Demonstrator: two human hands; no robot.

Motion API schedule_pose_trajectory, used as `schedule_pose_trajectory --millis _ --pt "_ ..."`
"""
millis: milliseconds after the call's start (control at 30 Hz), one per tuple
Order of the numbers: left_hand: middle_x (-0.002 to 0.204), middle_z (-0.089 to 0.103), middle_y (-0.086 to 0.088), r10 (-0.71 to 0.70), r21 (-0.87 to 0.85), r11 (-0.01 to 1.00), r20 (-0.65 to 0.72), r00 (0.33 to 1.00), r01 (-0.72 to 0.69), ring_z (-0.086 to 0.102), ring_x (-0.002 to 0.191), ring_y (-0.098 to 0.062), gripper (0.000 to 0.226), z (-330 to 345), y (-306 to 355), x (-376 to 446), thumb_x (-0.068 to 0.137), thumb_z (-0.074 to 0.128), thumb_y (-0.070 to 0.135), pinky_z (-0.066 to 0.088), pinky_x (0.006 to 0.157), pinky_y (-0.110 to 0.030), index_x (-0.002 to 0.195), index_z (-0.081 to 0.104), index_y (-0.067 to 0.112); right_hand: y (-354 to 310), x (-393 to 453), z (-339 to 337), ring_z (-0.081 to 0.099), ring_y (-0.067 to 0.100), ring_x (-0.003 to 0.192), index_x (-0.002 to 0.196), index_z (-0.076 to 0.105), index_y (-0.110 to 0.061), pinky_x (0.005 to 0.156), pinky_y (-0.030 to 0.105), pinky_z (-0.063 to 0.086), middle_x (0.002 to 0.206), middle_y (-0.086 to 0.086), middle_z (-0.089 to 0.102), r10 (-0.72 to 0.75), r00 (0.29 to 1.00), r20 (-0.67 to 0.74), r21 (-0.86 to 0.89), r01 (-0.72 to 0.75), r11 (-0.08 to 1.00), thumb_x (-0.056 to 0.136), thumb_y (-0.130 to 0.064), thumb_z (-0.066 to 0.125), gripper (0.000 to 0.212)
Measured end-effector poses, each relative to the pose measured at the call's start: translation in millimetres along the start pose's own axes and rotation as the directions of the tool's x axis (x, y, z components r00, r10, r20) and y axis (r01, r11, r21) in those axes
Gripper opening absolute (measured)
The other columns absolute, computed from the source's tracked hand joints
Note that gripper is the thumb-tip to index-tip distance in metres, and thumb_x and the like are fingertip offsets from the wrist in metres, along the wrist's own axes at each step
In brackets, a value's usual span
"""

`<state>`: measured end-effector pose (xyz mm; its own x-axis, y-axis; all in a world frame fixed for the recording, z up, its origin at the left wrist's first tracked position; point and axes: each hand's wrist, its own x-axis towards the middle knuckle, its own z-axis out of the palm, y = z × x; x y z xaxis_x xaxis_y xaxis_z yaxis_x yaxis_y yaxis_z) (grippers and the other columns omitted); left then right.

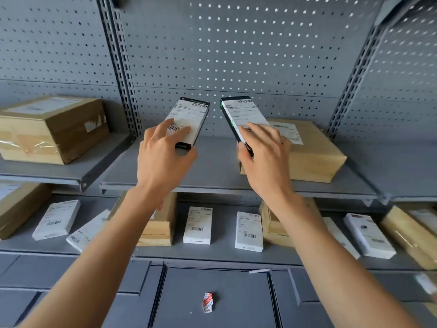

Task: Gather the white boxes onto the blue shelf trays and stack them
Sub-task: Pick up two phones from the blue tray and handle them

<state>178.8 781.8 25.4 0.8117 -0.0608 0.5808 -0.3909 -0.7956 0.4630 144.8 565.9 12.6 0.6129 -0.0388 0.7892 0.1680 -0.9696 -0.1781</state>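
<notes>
**Two Dark Boxes Aloft, White Ones Scattered Below**

Two slim dark-edged boxes with white shipping labels, one on the left (pixel 191 120) and one on the right (pixel 241 117), tilt above the upper shelf (pixel 212 171). White boxes (pixel 198 225) lie flat and apart along the lower shelf (pixel 212 253).

The box in the left hand (pixel 165 152) and the one in the right hand (pixel 264 152) look like smooth dark card, faced with matt white paper labels. Beneath both grips the shelf (pixel 212 171) is matt grey painted metal. Beside the right grip lies a brown parcel (pixel 314 155), seemingly paper-wrapped; its finish is blurred.
</notes>
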Motion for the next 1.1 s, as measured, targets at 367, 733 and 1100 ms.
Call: schedule_pose_trajectory --millis 367,733,1100 --pt "0.152 0.047 0.003 0.228 -0.121 0.969 0.081 0.97 -0.217 0.039 0.133 -0.029 0.045 67.8 137.7 -47.7 0.089 0.069 0.04 0.042 0.107 -0.045 0.134 0.064 0.033 124.2 -75.4 -123.7 0.052 0.024 0.126 0.122 0.07 -0.019 0.098 0.05 0.038 0.133 0.0 0.064 0.151 0.988 -0.038 -0.174 -0.155 0.972 0.095 -0.02 0.06 0.029" --pt "0.15 0.05 -0.002 0.481 -0.311 0.854 0.165 0.861 -0.417 0.042 0.131 -0.032 0.045 159.0 307.5 -111.4 0.087 0.07 0.034 0.046 0.103 -0.05 0.131 0.067 0.027 250.1 -178.3 -256.2 0.052 0.021 0.125 0.122 0.07 -0.022 0.099 0.052 0.041 0.133 -0.002 0.064 0.367 0.918 -0.15 -0.383 -0.396 0.834 0.094 -0.024 0.058 0.03" --pt "0.149 0.05 -0.001 0.628 -0.479 0.738 0.23 0.743 -0.475 0.042 0.13 -0.031 0.045 232.6 438.0 -157.3 0.088 0.072 0.037 0.043 0.105 -0.049 0.132 0.067 0.029 331.8 -248.7 -343.9 0.053 0.025 0.127 0.124 0.069 -0.022 0.098 0.05 0.042 0.136 -0.002 0.063 0.543 0.812 -0.214 -0.484 -0.571 0.663 0.095 -0.031 0.048 0.037"
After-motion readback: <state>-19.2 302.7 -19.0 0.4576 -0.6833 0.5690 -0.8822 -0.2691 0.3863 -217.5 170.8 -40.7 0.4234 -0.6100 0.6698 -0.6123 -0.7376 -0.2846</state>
